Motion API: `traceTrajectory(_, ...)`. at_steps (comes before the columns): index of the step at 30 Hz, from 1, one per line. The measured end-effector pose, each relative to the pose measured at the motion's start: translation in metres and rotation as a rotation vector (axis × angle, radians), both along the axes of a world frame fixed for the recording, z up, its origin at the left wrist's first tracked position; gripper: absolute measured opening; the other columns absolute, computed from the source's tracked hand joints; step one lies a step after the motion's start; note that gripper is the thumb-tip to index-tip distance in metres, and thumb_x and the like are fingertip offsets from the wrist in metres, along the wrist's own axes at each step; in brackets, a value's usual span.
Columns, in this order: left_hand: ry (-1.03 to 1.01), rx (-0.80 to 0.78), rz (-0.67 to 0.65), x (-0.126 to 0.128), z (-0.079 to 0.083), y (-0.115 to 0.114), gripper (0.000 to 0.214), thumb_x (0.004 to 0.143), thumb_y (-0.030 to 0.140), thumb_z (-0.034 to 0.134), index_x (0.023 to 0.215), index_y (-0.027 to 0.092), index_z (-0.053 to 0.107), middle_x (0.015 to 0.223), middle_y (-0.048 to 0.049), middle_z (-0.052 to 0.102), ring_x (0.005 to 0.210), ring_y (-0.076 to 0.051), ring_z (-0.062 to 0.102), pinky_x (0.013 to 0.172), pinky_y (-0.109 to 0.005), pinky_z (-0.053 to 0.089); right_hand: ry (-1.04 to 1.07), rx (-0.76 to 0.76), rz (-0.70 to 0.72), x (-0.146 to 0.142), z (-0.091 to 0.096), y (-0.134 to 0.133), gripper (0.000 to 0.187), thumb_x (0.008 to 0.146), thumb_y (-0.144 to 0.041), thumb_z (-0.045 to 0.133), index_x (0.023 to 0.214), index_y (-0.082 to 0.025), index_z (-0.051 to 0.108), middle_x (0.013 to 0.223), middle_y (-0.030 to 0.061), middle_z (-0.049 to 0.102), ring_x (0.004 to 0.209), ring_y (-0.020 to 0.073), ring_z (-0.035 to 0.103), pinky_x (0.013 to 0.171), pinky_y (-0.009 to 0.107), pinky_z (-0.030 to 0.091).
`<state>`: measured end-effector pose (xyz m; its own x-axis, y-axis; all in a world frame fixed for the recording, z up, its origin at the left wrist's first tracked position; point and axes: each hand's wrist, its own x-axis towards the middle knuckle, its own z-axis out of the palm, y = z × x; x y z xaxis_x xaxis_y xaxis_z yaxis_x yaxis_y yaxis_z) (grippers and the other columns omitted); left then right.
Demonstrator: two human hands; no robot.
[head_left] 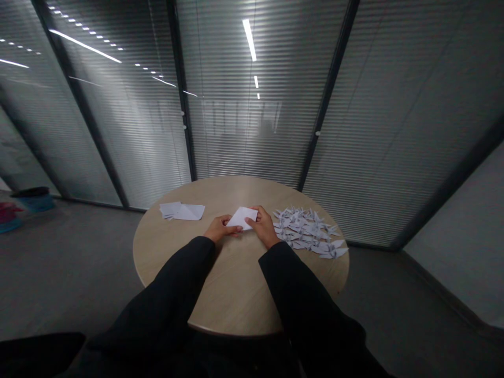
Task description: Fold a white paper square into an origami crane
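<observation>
Fingers of left hand [219,229] and right hand [264,227] grasping white paper [240,216]; origami cranes [305,231] lying at right, paper sheets [189,212] at left, all sharing round table [236,283].

Paper [239,216] partly covered by the thumbs of the left hand [219,229] and right hand [264,226], other fingers partly hidden behind it, any fine creases too small to tell. Loose sheets [189,212] overlap and folded paper shapes [305,229] crowd together, counts unreadable; sleeves [301,283] hide parts of the table [240,299] rim. Red tub [8,211] cut by left edge, dark object [37,353] bottom left also cut, unidentifiable.
</observation>
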<state>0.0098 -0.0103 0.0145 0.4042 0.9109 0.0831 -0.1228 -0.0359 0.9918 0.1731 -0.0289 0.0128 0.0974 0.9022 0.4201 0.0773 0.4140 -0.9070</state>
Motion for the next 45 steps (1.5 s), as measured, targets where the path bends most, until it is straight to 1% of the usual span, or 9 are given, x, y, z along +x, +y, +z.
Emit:
traceTrajectory(6, -0.032, 0.057, 0.151, -0.004, 0.002, 0.004, 0.042, 0.043, 0.029, 0.085, 0.074, 0.011, 0.062, 0.068, -0.0019, 0.065, 0.060, -0.014, 0.061, 0.065, -0.031, 0.054, 0.031, -0.002, -0.046, 0.000, 0.001, 0.000, 0.041, 0.062, -0.030, 0.066, 0.098, -0.021, 0.048, 0.085, 0.0032, 0.063, 0.076, 0.0176, 0.060, 0.065, 0.028, 0.048)
traceTrajectory(11, -0.047, 0.154, 0.288, -0.007, 0.004, 0.008, 0.048, 0.045, 0.030, 0.084, 0.083, 0.013, 0.062, 0.067, -0.0013, 0.065, 0.056, -0.013, 0.060, 0.062, -0.029, 0.053, 0.025, 0.026, -0.073, 0.000, 0.002, -0.001, 0.042, 0.062, -0.030, 0.066, 0.099, -0.020, 0.049, 0.086, 0.0034, 0.063, 0.075, 0.0174, 0.061, 0.067, 0.029, 0.049)
traceTrajectory(16, -0.097, 0.200, 0.340, -0.010, 0.003, 0.009, 0.049, 0.049, 0.031, 0.082, 0.090, 0.012, 0.062, 0.062, 0.0002, 0.063, 0.059, -0.014, 0.061, 0.063, -0.027, 0.051, 0.029, 0.031, -0.099, 0.000, 0.003, -0.001, 0.041, 0.062, -0.030, 0.066, 0.098, -0.021, 0.049, 0.086, 0.0032, 0.064, 0.075, 0.0178, 0.061, 0.068, 0.030, 0.049)
traceTrajectory(21, -0.115, 0.193, 0.338, -0.010, 0.003, 0.009, 0.045, 0.049, 0.032, 0.082, 0.084, 0.011, 0.063, 0.062, -0.0006, 0.064, 0.059, -0.014, 0.062, 0.066, -0.028, 0.052, 0.043, 0.035, -0.125, 0.000, 0.003, -0.001, 0.042, 0.062, -0.031, 0.065, 0.099, -0.020, 0.048, 0.085, 0.0030, 0.063, 0.071, 0.0170, 0.060, 0.066, 0.030, 0.049)
traceTrajectory(26, -0.170, 0.132, 0.314, -0.010, 0.006, 0.007, 0.049, 0.047, 0.035, 0.083, 0.084, 0.012, 0.062, 0.066, -0.0022, 0.066, 0.062, -0.015, 0.064, 0.071, -0.032, 0.053, 0.044, 0.057, -0.182, 0.002, 0.002, 0.000, 0.041, 0.063, -0.031, 0.064, 0.099, -0.020, 0.049, 0.087, 0.0037, 0.062, 0.072, 0.0173, 0.059, 0.066, 0.030, 0.048)
traceTrajectory(32, -0.203, 0.107, 0.248, -0.012, 0.003, 0.009, 0.049, 0.055, 0.033, 0.080, 0.095, 0.013, 0.059, 0.075, -0.0040, 0.069, 0.069, -0.015, 0.067, 0.075, -0.032, 0.054, 0.019, 0.085, -0.245, 0.006, 0.000, 0.003, 0.042, 0.064, -0.032, 0.063, 0.102, -0.019, 0.050, 0.089, 0.0048, 0.062, 0.074, 0.0182, 0.060, 0.067, 0.030, 0.048)
traceTrajectory(36, -0.257, 0.147, 0.203, -0.014, 0.001, 0.013, 0.042, 0.059, 0.036, 0.078, 0.087, 0.015, 0.054, 0.079, -0.0044, 0.069, 0.081, -0.018, 0.068, 0.074, -0.031, 0.054, 0.029, 0.124, -0.290, 0.009, -0.001, 0.005, 0.041, 0.064, -0.031, 0.063, 0.101, -0.018, 0.050, 0.096, 0.0078, 0.061, 0.081, 0.0196, 0.060, 0.071, 0.031, 0.047)
traceTrajectory(39, -0.241, 0.172, 0.180, -0.016, 0.000, 0.015, 0.040, 0.061, 0.037, 0.076, 0.083, 0.015, 0.052, 0.081, -0.0054, 0.069, 0.084, -0.020, 0.068, 0.074, -0.031, 0.054, 0.032, 0.136, -0.287, 0.010, 0.001, 0.004, 0.041, 0.065, -0.031, 0.063, 0.101, -0.017, 0.050, 0.096, 0.0079, 0.061, 0.083, 0.0200, 0.060, 0.072, 0.031, 0.047)
traceTrajectory(45, -0.216, 0.188, 0.153, -0.018, 0.002, 0.015, 0.047, 0.062, 0.035, 0.076, 0.095, 0.017, 0.049, 0.080, -0.0044, 0.069, 0.080, -0.019, 0.068, 0.071, -0.030, 0.054, 0.023, 0.136, -0.250, 0.007, 0.007, -0.001, 0.040, 0.065, -0.029, 0.063, 0.101, -0.018, 0.050, 0.094, 0.0066, 0.062, 0.080, 0.0193, 0.060, 0.070, 0.030, 0.048)
